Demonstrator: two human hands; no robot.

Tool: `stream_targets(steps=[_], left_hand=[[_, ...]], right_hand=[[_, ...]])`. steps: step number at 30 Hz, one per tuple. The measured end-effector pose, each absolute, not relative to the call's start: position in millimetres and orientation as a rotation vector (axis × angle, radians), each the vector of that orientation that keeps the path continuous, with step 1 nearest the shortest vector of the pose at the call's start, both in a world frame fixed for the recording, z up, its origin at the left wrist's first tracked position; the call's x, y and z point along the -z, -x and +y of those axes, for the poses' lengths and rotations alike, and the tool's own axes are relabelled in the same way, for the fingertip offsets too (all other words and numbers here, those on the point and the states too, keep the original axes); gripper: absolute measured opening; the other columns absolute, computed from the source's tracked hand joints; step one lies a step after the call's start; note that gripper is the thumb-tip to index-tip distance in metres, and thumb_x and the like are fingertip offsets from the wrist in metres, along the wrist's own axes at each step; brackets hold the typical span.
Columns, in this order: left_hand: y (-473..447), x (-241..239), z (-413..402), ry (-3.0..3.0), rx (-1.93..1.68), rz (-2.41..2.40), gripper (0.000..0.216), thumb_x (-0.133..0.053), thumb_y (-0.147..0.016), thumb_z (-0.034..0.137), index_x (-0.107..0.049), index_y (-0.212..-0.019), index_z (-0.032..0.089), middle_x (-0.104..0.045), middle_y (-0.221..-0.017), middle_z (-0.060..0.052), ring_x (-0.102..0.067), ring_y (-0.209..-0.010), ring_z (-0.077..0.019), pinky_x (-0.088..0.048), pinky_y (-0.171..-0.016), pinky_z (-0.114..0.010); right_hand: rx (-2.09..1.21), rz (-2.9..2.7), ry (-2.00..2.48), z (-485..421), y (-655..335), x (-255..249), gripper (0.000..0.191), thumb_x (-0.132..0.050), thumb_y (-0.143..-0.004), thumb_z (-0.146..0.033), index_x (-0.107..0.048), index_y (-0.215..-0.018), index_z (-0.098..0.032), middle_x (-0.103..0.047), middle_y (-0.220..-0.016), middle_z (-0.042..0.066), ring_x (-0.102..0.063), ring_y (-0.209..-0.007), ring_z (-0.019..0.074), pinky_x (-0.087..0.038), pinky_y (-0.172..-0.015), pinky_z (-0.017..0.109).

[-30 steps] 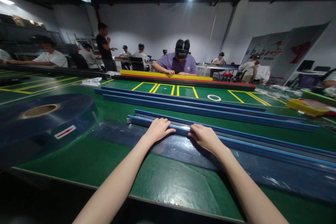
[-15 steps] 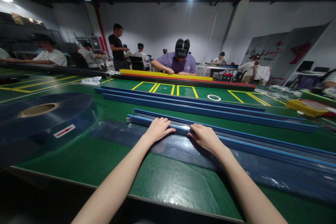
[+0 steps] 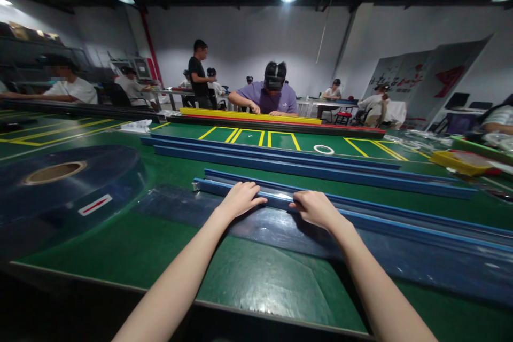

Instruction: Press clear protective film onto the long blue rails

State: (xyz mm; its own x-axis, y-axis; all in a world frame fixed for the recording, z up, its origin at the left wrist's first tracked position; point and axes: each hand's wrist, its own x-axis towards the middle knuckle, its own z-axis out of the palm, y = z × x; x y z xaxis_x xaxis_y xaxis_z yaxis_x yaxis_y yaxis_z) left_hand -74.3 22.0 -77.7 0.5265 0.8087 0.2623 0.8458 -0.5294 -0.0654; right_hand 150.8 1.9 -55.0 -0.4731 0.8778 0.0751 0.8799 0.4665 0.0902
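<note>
A long blue channel-shaped rail (image 3: 276, 201) lies across the green table (image 3: 132, 262) in front of me. My left hand (image 3: 241, 201) is closed over it near its left end, fingers over the top and thumb along the near side. A short way to the right, my right hand (image 3: 316, 208) grips the same rail with curled fingers; their tips are partly hidden. Under and in front of the rail lies a strip of clear bluish film (image 3: 256, 231). To the left is a big roll of such film (image 3: 126, 171) with a brown core and a red-arrow label.
More blue rails (image 3: 248, 163) lie beyond mine. Farther off are yellow tape lines, a white ring (image 3: 324, 149) and a yellow bar (image 3: 248, 116), where a co-worker in purple (image 3: 276, 99) bends over. A yellow tray (image 3: 460, 162) stands at right.
My right hand has shifted very slightly right along the rail; my left hand holds its place. In the background, the person in black has moved right. The view has turned slightly.
</note>
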Motion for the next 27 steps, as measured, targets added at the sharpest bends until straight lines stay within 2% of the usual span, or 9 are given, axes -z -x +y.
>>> stream_targets(steps=[12, 21, 27], left_hand=[[78, 71, 22, 2.630, 0.234, -1.441, 0.041, -0.038, -0.087, 0.051, -0.060, -0.088, 0.016, -0.063, -0.094, -0.006, -0.059, -0.091, -0.0205, -0.041, -0.076, -0.027], [80, 74, 23, 2.607, 0.221, -1.486, 0.045, -0.035, -0.087, 0.053, -0.062, -0.091, 0.017, -0.064, -0.097, -0.008, -0.059, -0.092, -0.0221, -0.041, -0.076, -0.029], [80, 75, 23, 2.600, 0.228, -1.482, 0.044, -0.037, -0.087, 0.052, -0.062, -0.091, 0.017, -0.064, -0.097, -0.007, -0.058, -0.093, -0.0213, -0.040, -0.077, -0.028]], right_hand=[[0.129, -2.642, 1.842, -2, -177, 44, 0.030, -0.045, -0.080, -0.038, -0.067, -0.073, -0.019, -0.068, -0.074, 0.011, -0.063, -0.071, 0.0222, -0.029, -0.052, 0.026], [0.174, -2.660, 1.766, -1, -167, 54, 0.043, -0.041, -0.082, -0.051, -0.066, -0.085, -0.018, -0.068, -0.087, 0.012, -0.062, -0.080, 0.0236, -0.037, -0.062, 0.027], [0.162, -2.689, 1.615, 1, -155, 63, 0.042, -0.035, -0.086, -0.050, -0.063, -0.091, -0.018, -0.066, -0.093, 0.009, -0.061, -0.084, 0.0217, -0.038, -0.067, 0.026]])
